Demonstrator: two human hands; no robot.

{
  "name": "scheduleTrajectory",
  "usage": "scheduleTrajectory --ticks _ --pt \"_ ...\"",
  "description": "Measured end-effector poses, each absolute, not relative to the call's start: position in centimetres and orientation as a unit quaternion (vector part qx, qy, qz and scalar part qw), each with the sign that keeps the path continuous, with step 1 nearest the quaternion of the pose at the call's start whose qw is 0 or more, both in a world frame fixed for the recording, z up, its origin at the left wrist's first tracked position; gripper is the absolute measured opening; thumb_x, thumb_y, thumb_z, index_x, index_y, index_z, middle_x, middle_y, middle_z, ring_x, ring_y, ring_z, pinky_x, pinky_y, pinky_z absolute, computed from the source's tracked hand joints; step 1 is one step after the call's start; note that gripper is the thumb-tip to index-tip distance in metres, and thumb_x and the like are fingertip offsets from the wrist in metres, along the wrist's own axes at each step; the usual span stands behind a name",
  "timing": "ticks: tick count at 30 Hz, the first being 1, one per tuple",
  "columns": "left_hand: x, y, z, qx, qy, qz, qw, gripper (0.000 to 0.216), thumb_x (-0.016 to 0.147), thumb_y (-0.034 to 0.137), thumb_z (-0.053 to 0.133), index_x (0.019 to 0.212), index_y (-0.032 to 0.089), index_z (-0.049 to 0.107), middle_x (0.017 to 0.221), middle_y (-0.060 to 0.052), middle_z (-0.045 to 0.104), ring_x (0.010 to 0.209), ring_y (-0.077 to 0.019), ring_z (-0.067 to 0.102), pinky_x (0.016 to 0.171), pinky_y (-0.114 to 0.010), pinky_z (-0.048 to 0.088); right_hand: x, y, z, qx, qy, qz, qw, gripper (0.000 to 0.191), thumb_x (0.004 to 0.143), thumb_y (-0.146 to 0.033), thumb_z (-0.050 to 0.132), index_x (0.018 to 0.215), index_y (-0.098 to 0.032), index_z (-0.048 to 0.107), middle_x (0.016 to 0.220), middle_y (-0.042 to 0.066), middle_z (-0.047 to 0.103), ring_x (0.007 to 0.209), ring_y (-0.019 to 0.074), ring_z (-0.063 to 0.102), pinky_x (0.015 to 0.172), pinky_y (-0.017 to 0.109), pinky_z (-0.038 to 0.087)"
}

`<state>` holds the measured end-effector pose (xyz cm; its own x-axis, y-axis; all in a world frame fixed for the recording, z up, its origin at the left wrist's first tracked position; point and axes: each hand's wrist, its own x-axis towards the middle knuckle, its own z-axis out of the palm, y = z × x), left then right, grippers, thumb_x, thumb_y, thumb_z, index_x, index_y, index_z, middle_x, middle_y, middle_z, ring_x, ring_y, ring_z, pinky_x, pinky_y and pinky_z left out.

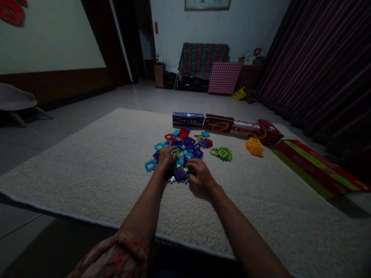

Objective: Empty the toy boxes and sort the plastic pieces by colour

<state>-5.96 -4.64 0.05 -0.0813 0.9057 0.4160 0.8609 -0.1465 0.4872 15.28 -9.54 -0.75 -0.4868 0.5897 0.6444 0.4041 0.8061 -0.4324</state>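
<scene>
A loose pile of interlocking plastic pieces (189, 143) in blue, purple, red and green lies on the pale mat. At its left side my left hand (167, 156) reaches in, fingers curled at a green interlocking piece (176, 153). My right hand (200, 174) is at the near right edge, thumb and fingers bent around a spot where green plastic shows; its grip is partly in shadow. A purple piece (180, 173) lies between the hands. Right of the pile is a small heap of green pieces (223, 153), with a stack of yellow pieces (254, 147) farther right.
Behind the pieces stand a blue box (188, 119) and several red boxes (218, 123) in a row. A long red and green box (317, 166) borders the right side of the mat (87, 166). A low plastic chair (16, 98) is on the tiled floor at left.
</scene>
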Motion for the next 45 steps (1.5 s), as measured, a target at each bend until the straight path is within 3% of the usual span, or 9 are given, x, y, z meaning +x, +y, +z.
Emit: scheduleTrajectory --ticks 8,17,22,29,33,38,45 --pt "-5.7 -3.6 0.2 0.701 0.631 0.331 0.034 0.043 0.077 0.002 0.057 0.113 0.018 0.074 0.111 -0.011 0.073 0.110 -0.0259 0.065 0.102 -0.039 0.050 15.3 -10.8 -0.4 -0.295 -0.882 0.112 0.350 0.036 0.072 -0.015 0.064 0.108 -0.019 0.066 0.127 0.013 0.065 0.119 0.0305 0.055 0.103 0.051 0.042" --pt "-4.6 -3.0 0.3 0.747 0.591 0.305 0.022 0.051 0.077 0.002 0.055 0.120 0.022 0.071 0.108 -0.008 0.065 0.101 -0.0212 0.063 0.092 -0.033 0.052 15.4 -10.6 -0.8 -0.343 -0.851 0.148 0.368 0.021 0.076 -0.011 0.062 0.093 -0.022 0.066 0.132 0.012 0.061 0.125 0.0283 0.053 0.108 0.050 0.041" --pt "-4.2 -2.0 0.9 0.758 0.571 0.314 0.029 0.047 0.078 0.001 0.052 0.116 0.021 0.071 0.103 -0.008 0.065 0.095 -0.0205 0.061 0.087 -0.032 0.053 16.1 -9.7 -1.1 -0.348 -0.848 0.140 0.374 0.018 0.075 -0.010 0.062 0.089 -0.021 0.066 0.128 0.013 0.063 0.121 0.0281 0.056 0.106 0.050 0.043" --pt "-3.4 -0.8 1.6 0.754 0.559 0.343 0.035 0.041 0.079 0.001 0.054 0.109 0.020 0.073 0.104 -0.008 0.069 0.101 -0.0214 0.064 0.093 -0.034 0.053 17.3 -8.8 -1.2 -0.343 -0.849 0.138 0.377 0.011 0.081 -0.014 0.061 0.084 -0.021 0.068 0.119 0.011 0.068 0.114 0.0256 0.062 0.101 0.046 0.046" --pt "-3.4 -1.1 2.4 0.731 0.560 0.384 0.069 0.036 0.077 0.005 0.060 0.105 0.021 0.075 0.105 -0.006 0.072 0.102 -0.0207 0.066 0.098 -0.034 0.052 17.4 -8.8 -1.1 -0.342 -0.857 0.142 0.359 0.017 0.076 -0.010 0.063 0.087 -0.022 0.068 0.127 0.011 0.066 0.120 0.0271 0.059 0.104 0.049 0.044" --pt "-3.2 -1.5 2.8 0.690 0.561 0.435 0.140 0.026 0.077 0.012 0.063 0.097 0.020 0.077 0.099 -0.005 0.075 0.094 -0.0186 0.068 0.091 -0.031 0.054 17.5 -8.8 -0.8 -0.324 -0.871 0.130 0.344 0.020 0.080 -0.006 0.058 0.088 -0.022 0.067 0.126 0.011 0.067 0.121 0.0266 0.058 0.104 0.049 0.045" --pt "-2.6 -1.2 2.4 0.624 0.532 0.507 0.265 0.026 0.075 0.020 0.063 0.097 0.017 0.076 0.089 -0.004 0.075 0.080 -0.0166 0.067 0.076 -0.028 0.055 18.1 -8.4 -0.1 -0.359 -0.815 0.166 0.424 0.018 0.089 -0.016 0.051 0.097 -0.022 0.066 0.116 0.010 0.070 0.111 0.0236 0.064 0.099 0.042 0.050"
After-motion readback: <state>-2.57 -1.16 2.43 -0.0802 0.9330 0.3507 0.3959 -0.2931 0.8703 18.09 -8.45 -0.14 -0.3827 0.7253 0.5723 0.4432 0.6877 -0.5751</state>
